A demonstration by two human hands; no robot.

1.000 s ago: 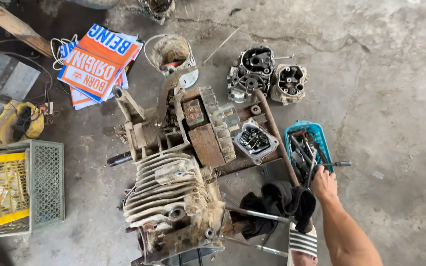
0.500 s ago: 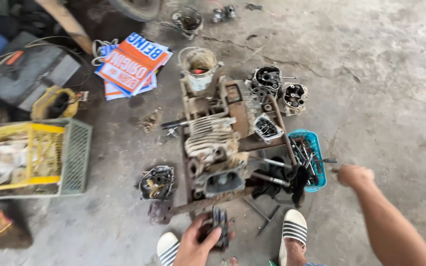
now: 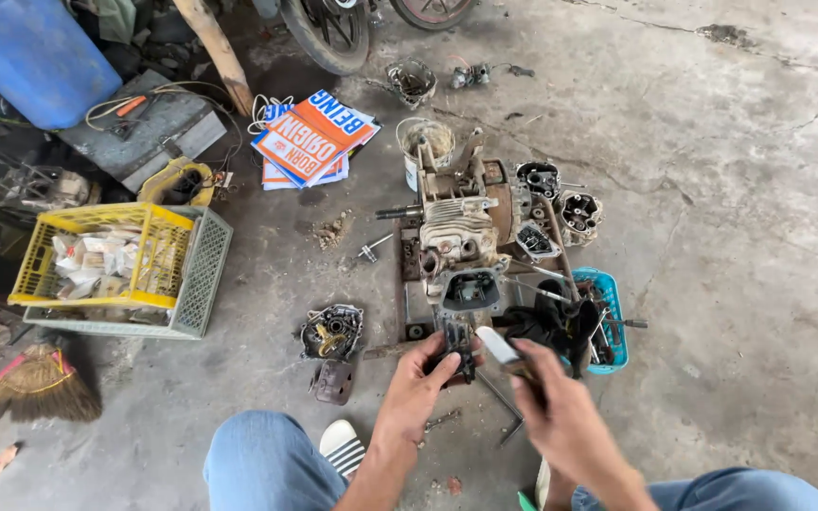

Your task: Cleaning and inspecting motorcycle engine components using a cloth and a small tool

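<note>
Right hand (image 3: pixel 560 402) newly beside engine part (image 3: pixel 454 348)

A yellow crate (image 3: pixel 97 254), a blue barrel (image 3: pixel 35 57) and a broom (image 3: pixel 26 393) lie left.

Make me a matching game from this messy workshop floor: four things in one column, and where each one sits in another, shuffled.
Things:
1. blue barrel
2. yellow crate
3. broom
4. blue tray

Places:
A. right of the engine, holding tools
B. far left, lying low on the floor
C. top left corner
D. inside a grey crate, left of the engine

Pairs: 1-C, 2-D, 3-B, 4-A
</note>
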